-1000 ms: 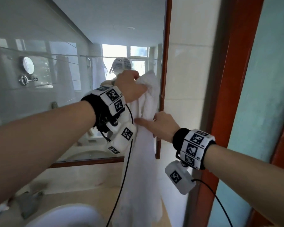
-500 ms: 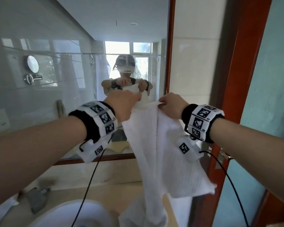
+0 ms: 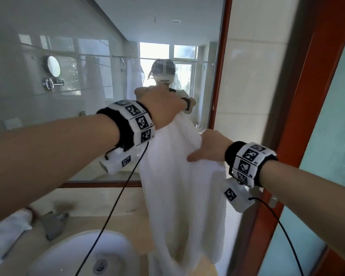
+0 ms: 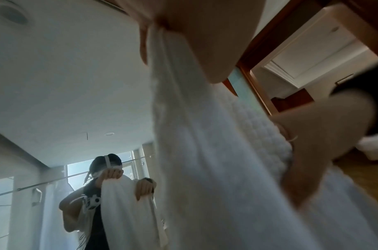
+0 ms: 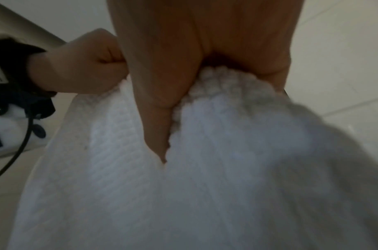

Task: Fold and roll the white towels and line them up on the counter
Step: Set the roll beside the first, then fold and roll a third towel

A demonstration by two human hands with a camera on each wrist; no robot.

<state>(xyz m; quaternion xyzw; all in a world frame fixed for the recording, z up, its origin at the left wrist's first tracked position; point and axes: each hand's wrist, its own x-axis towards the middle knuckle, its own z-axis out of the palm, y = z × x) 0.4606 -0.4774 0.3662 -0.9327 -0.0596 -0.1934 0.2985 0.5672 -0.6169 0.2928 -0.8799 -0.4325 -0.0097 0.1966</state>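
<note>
A white towel [image 3: 179, 188] hangs full length in the air above the counter [image 3: 116, 214], in front of the mirror. My left hand [image 3: 163, 110] grips its top corner, held high near the mirror. My right hand [image 3: 205, 148] sits lower and to the right, pinching the towel's upper edge between thumb and fingers. The left wrist view has the towel [image 4: 205, 152] dropping from my left hand [image 4: 184, 33]. In the right wrist view my right hand [image 5: 201, 71] pinches the bunched towel [image 5: 184, 186] edge. A rolled white towel [image 3: 6, 234] lies at the counter's left.
A white basin [image 3: 82, 253] sits in the counter below the hanging towel, with a chrome tap [image 3: 52, 222] at its left. A large mirror [image 3: 88, 76] covers the back wall. A red-brown door frame [image 3: 299, 124] stands close on the right.
My left hand rose and moved toward the mirror while my right hand dropped lower along the towel's edge. The towel now hangs longer and flatter between them.
</note>
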